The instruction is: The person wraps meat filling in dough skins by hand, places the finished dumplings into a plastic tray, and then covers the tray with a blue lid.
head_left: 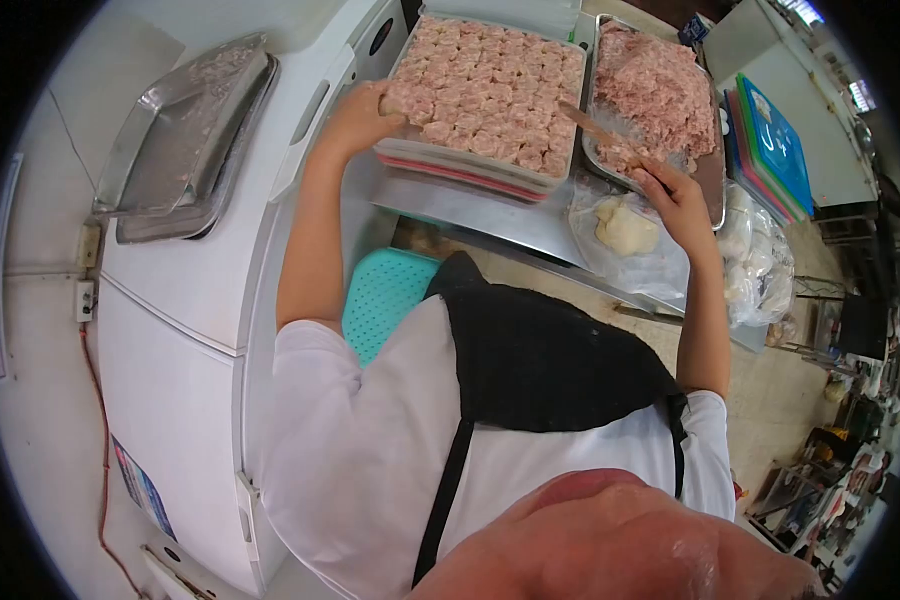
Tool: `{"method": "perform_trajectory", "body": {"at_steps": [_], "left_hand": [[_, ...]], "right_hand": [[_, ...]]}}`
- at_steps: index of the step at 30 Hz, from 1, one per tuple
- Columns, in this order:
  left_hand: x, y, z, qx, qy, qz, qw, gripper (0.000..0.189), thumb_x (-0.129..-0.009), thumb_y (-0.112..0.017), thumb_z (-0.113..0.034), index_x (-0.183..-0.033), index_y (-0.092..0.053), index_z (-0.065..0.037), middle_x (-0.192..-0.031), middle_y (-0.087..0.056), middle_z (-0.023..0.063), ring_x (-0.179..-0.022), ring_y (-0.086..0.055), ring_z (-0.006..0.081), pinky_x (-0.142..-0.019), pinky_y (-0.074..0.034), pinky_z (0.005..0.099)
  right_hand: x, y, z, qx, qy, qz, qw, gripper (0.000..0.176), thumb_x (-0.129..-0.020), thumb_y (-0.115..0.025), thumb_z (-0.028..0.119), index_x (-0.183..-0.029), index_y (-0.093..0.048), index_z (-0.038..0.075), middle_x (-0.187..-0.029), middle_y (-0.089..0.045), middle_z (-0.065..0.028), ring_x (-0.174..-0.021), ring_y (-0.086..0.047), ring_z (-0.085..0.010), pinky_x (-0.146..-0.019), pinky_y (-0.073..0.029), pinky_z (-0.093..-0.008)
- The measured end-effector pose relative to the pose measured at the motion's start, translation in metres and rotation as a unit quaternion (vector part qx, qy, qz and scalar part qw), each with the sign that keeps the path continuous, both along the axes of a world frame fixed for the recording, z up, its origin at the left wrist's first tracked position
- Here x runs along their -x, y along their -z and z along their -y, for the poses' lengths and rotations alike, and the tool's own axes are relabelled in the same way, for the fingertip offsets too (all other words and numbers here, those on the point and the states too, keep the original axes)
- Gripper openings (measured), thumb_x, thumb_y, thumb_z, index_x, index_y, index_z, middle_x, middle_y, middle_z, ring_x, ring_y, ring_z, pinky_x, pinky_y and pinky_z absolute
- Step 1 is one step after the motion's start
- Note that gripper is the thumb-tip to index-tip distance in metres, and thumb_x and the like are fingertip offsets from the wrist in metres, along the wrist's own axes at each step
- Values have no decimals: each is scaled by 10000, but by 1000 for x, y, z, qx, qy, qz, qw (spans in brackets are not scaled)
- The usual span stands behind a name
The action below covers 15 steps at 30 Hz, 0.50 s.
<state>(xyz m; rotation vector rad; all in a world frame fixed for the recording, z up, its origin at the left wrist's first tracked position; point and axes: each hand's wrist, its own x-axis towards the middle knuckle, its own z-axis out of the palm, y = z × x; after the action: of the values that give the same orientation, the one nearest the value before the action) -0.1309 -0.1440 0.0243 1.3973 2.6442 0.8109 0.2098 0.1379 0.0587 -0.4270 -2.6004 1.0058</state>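
My left hand (356, 122) curls at the left edge of a tub (490, 165) packed with rows of meat-filled dumplings (490, 85). Its fingers bend over the outermost dumplings, and whatever lies inside them is hidden. In my right hand (678, 205) is a flat spatula (592, 126), its blade slanting up and left toward the tub's right rim. Behind that hand, a metal tray (592, 150) carries a large mound of minced meat (655, 85), with smaller bits near its front edge. A pale round stack, perhaps wrappers (626, 226), rests on clear plastic just below the tray.
A white freezer (185, 290) stands at left with empty-looking metal trays (185, 140) on top. Colored lids or boards (775, 140) lean at right, above a plastic bag of pale items (755, 255). A turquoise perforated stool or basket (385, 300) sits below the metal counter (470, 215).
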Motion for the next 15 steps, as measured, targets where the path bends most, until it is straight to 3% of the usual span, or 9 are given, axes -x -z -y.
{"method": "perform_trajectory", "body": {"at_steps": [1,3,7,13,15], "left_hand": [[4,3,3,14,-19,-48,999,533,-687,-718,-244,-1140,-580,-1,-921,-652,201,-889,-624,322,-787,-482,380],[3,3,4,24,-3,9,1000,499,-701,-698,-244,-1125,-576,-11,-888,-651,205,-885,-623,347,-780,-484,400],[-13,-5,-3,158,-43,19,986,551,-724,-663,-252,-1220,-535,-50,-871,-643,218,-894,-613,381,-782,-484,435],[-8,17,-17,114,1,2,993,656,-765,-612,-262,-1371,-421,-97,-1075,-630,221,-991,-594,378,-838,-472,421],[-5,19,-18,96,33,80,992,615,-799,-563,-237,-1377,-410,-91,-1182,-585,215,-1066,-567,360,-888,-451,411]], "right_hand": [[-5,9,-4,4,21,-2,1000,308,-910,-604,191,-1124,-625,-30,-987,-676,-115,-906,-598,-137,-818,-457,-259],[-15,21,-11,12,63,-6,998,324,-902,-615,227,-1120,-633,-13,-1029,-675,-147,-921,-626,-175,-831,-464,-279],[-28,27,-16,78,115,23,990,325,-901,-617,222,-1120,-634,-17,-1000,-681,-109,-889,-609,-119,-808,-464,-251],[-30,27,-26,87,115,37,989,310,-911,-600,205,-1121,-630,-21,-964,-683,-85,-881,-592,-100,-800,-459,-243],[-28,33,-37,61,87,12,994,304,-917,-592,202,-1120,-628,-20,-944,-684,-82,-877,-586,-98,-792,-458,-246]]}}
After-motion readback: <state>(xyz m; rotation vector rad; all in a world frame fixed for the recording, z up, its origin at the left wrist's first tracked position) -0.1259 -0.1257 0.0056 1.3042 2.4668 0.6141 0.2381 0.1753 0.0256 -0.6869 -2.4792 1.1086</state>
